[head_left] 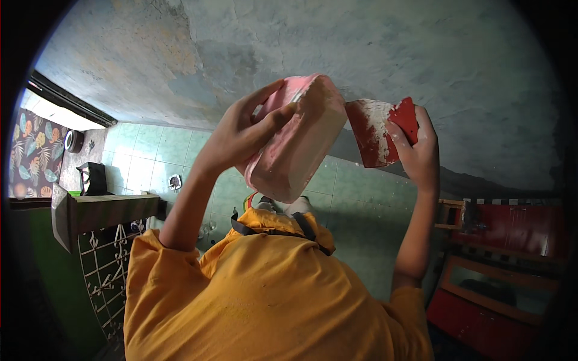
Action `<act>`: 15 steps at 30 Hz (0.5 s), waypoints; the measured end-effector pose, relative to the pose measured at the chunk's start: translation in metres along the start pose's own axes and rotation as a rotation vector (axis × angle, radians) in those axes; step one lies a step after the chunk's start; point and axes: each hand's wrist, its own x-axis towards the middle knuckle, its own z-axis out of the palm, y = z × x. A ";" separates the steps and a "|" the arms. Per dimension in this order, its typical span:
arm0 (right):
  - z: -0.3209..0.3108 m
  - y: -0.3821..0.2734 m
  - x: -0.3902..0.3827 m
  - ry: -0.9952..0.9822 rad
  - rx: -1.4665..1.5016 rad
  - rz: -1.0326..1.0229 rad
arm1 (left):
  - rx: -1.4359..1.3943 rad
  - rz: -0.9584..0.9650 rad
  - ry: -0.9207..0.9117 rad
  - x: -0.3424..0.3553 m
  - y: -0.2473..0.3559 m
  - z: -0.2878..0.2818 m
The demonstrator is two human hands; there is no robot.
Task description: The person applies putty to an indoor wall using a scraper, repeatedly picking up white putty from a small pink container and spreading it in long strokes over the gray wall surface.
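Observation:
My left hand (250,126) grips a pink plastic tub (301,141) by its side, thumb over the rim. The tub is tilted, and whitish paste coats its walls. In my right hand (418,147) is a red putty scraper (376,129), its flat blade smeared with white filler. The scraper's left corner is close beside the tub's right rim; whether they touch I cannot tell. Both things are held up in front of the wall (265,39), which has patchy, peeling grey-blue paint.
Pale green floor tiles (192,150) lie below. To the left are a white metal grille (108,265), a black bag (92,178) and a doorway with a leaf-patterned mat (36,150). Red furniture (512,228) and a wood-framed mirror or glass panel (490,286) are at the right.

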 end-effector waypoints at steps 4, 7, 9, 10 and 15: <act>0.003 -0.026 0.010 -0.105 -0.206 0.090 | 0.190 -0.015 -0.122 0.018 0.005 -0.009; 0.007 -0.022 0.013 -0.204 -0.257 0.085 | 0.298 0.001 -0.194 0.032 0.004 -0.011; 0.009 -0.013 0.014 -0.331 -0.204 0.125 | 0.376 -0.001 -0.269 0.040 0.000 -0.013; 0.015 -0.005 0.012 -0.346 -0.192 0.126 | 0.397 -0.055 -0.281 0.041 0.003 -0.011; 0.063 0.038 -0.016 -0.368 0.097 0.183 | 0.476 -0.112 -0.398 0.055 -0.013 -0.014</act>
